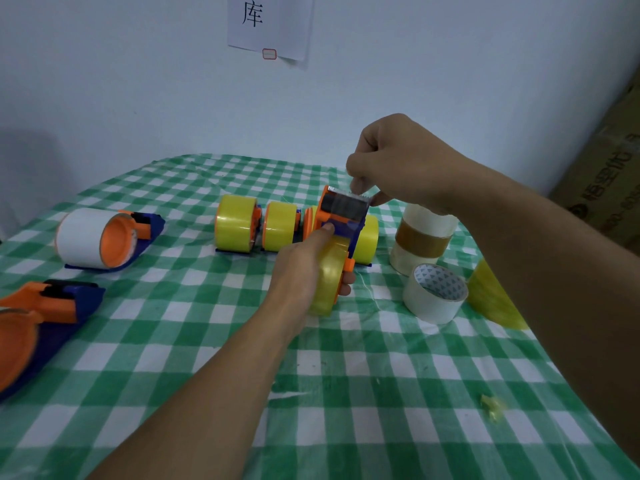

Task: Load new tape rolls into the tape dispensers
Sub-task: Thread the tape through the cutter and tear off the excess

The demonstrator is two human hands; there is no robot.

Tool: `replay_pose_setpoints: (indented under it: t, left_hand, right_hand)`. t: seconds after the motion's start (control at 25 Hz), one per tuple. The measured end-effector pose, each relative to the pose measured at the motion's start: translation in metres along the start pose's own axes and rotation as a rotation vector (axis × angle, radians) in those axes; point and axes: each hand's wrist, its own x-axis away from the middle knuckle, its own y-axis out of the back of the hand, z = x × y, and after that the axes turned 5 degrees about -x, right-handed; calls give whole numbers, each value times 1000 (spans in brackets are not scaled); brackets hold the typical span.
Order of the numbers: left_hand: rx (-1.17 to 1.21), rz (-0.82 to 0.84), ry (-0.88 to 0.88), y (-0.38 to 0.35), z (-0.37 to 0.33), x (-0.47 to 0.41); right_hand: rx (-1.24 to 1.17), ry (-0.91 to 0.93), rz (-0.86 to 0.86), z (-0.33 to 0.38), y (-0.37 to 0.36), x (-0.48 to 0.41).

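My left hand [304, 268] grips an orange and blue tape dispenser [341, 216] loaded with a yellow tape roll [327, 275], held just above the table. My right hand [398, 161] pinches the clear tape end at the dispenser's toothed cutter on top. Behind it stand three dispensers with yellow rolls [237, 223] [280, 226] [367, 239]. A dispenser with a white roll [93, 239] lies at the left. Another orange and blue dispenser [38, 317] sits at the left edge, partly out of frame.
On the green checked tablecloth [346, 393] at the right stand a stack of white and brown rolls [420, 233], a loose white roll [434, 294] and a yellow roll [495, 299] partly behind my right arm. A yellow scrap [491, 407] lies near front. A cardboard box [609, 168] stands far right.
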Motion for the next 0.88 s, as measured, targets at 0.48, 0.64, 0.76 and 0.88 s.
replay_pose_setpoints:
  t: [0.48,0.64,0.76,0.88]
  left_hand:
    - [11,50,12,1,1,1]
    - [13,59,-1,3,1,0]
    - [24,46,20,2,2,-1]
    - [17,37,37,2,2,-2]
  right_hand:
    - [22,29,-58,-2,-3,-1]
    - [24,39,-70,-3,-4,-1]
    - [6,34,-68,-3,-5,0]
    - [-17,32,-64,-3,-6,2]
